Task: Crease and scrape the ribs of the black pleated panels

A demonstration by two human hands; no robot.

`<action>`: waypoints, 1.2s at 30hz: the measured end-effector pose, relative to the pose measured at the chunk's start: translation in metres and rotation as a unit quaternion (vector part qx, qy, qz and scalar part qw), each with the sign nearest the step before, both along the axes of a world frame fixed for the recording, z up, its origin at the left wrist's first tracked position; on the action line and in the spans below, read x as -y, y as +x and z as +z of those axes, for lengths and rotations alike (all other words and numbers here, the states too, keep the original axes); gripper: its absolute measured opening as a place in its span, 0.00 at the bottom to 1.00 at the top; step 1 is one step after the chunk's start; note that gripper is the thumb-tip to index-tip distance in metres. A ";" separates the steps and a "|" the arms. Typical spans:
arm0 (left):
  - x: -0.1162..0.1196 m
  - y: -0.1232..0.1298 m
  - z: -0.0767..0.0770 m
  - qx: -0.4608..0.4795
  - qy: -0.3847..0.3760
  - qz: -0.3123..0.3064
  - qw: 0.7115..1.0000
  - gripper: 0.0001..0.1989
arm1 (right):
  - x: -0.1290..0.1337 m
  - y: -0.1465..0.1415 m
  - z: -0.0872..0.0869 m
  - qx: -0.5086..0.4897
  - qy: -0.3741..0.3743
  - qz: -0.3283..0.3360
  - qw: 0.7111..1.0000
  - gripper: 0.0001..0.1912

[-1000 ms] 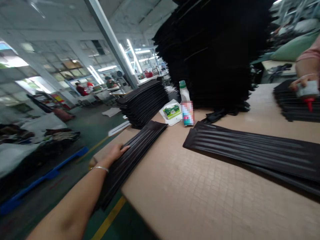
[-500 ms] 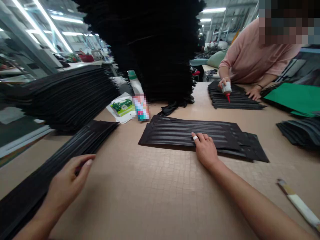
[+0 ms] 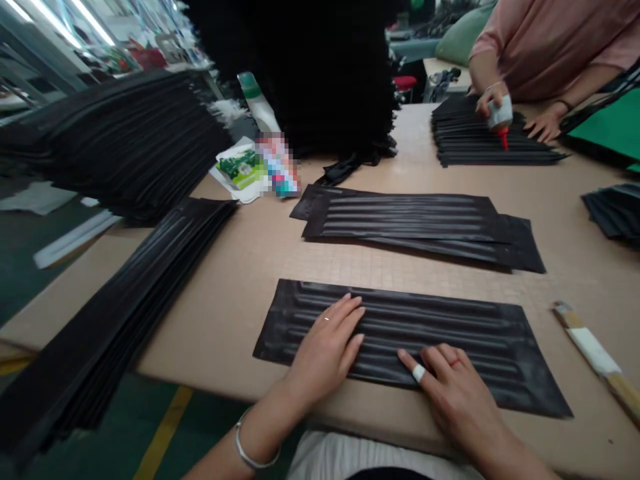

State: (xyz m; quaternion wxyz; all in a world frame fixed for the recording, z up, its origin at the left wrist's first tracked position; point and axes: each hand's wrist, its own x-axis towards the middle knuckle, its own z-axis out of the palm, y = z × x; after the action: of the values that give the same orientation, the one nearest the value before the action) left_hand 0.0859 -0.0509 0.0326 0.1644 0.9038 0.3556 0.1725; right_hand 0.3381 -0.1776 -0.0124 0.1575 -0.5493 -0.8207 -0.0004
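Observation:
A dark ribbed panel, leather-like in look, lies flat along the near table edge. My left hand rests on its left half, palm down with fingers stretched out. On the panel's lower middle sits my right hand, its fingers slightly bent and spread from the thumb, which has a white wrap. Just beyond, more ribbed panels overlap in a small pile. To the left, a fanned stack of long dark panels slants over the table edge.
A towering black stack stands behind, with another stack at left. A bottle and a green packet lie between. A brush lies at right. Across the table, a co-worker's hand holds a red-tipped glue bottle.
One ribbed panel now lies in front of me, under both hands. My left hand has come rightward from the left stack; my right hand has left the pile. The view has tilted down.

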 end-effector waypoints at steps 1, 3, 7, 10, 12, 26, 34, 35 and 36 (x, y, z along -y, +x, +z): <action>0.007 0.005 -0.004 -0.037 -0.009 -0.020 0.999 0.22 | 0.018 0.000 0.001 -0.010 -0.007 0.001 1.000 0.30; 0.021 0.012 -0.010 -0.094 -0.019 -0.039 0.995 0.26 | 0.042 0.002 0.007 -0.023 -0.018 0.001 1.000 0.26; 0.035 0.024 -0.012 -0.116 -0.014 -0.030 0.993 0.28 | 0.036 0.009 0.020 -0.063 -0.029 -0.022 0.997 0.22; 0.034 0.037 -0.010 -0.078 0.005 -0.010 0.997 0.26 | 0.000 0.006 0.022 -0.090 0.000 -0.086 0.992 0.22; 0.031 0.045 -0.008 -0.055 0.025 0.018 0.998 0.23 | -0.024 -0.001 0.019 -0.098 0.008 -0.109 0.989 0.21; 0.017 0.055 -0.019 -0.053 0.088 0.023 0.994 0.17 | -0.051 -0.027 0.014 -0.060 0.004 -0.168 0.984 0.12; 0.019 0.040 -0.023 -0.045 0.098 0.030 0.994 0.18 | -0.057 -0.046 0.011 -0.085 0.017 -0.127 0.988 0.14; 0.019 0.038 -0.024 -0.042 0.092 0.030 0.994 0.18 | -0.059 -0.049 0.011 -0.094 0.014 -0.122 0.988 0.15; 0.017 0.034 -0.023 -0.041 0.086 0.031 0.995 0.18 | -0.060 -0.051 0.011 -0.100 0.013 -0.120 0.988 0.15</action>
State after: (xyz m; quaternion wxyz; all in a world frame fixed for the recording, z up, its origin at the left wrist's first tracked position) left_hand 0.1201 -0.0680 0.0092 0.0657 0.9095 0.3733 0.1708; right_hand 0.2868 -0.1178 -0.0015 0.2442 -0.6393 -0.7287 0.0251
